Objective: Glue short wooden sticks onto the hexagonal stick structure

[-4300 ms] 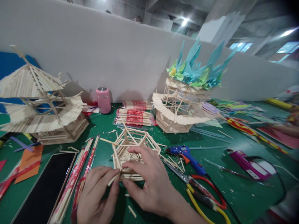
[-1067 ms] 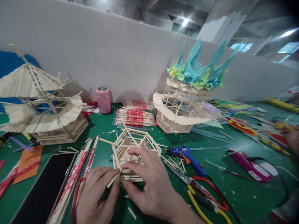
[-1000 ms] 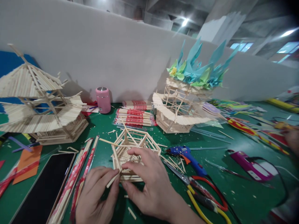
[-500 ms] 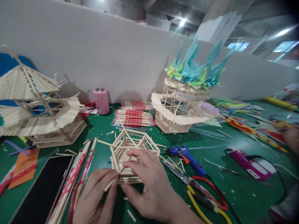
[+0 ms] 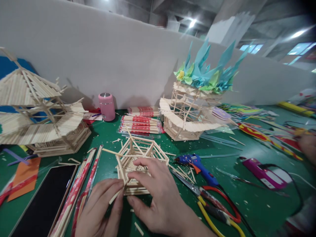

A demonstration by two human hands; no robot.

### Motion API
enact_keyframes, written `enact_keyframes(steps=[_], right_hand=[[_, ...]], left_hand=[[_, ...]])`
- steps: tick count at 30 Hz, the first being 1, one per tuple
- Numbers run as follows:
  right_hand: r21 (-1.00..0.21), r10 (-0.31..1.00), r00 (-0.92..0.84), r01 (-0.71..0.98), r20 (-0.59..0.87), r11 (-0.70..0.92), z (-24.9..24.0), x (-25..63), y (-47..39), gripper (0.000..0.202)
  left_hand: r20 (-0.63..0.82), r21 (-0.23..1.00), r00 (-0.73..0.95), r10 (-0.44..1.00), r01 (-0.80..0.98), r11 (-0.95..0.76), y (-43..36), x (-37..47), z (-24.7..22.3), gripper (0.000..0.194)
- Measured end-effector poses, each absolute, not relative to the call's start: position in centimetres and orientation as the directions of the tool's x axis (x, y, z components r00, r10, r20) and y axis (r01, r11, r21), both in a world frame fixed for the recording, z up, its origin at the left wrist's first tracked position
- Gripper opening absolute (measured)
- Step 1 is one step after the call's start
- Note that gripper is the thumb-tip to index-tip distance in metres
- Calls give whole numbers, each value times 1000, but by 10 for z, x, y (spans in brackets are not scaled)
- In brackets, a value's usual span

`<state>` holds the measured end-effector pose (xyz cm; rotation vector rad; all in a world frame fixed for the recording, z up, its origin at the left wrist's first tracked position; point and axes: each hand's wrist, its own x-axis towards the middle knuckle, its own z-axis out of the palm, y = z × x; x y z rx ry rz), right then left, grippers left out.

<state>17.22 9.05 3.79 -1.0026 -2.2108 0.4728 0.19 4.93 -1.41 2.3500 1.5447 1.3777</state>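
Observation:
A small many-sided frame of wooden sticks stands on the green table in front of me, its top open. My left hand is at its near left corner, thumb and fingers pinched on a short wooden stick that slants up against the frame. Over the near side of the frame lies my right hand. Its thumb is outside the lower edge and its fingers curl over the rim, gripping the frame; the index fingertip is close to the short stick's upper end. My right hand hides part of the frame's near side.
Right of the frame lie a blue glue gun, scissors and yellow-handled pliers. A phone and wrapped sticks lie left. Stick pavilions and a pink flask stand behind. Another person's hand is far right.
Both hands keep their hold in nearly the same place. The short stick and my left hand have shifted very slightly left.

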Motion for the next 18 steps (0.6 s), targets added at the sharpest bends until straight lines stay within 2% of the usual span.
enact_keyframes(steps=[18], right_hand=[[-548,761,-530,536,373,642,39,174,89,27]], left_hand=[[673,408,138,726,751,-520,50,2,-10,15]])
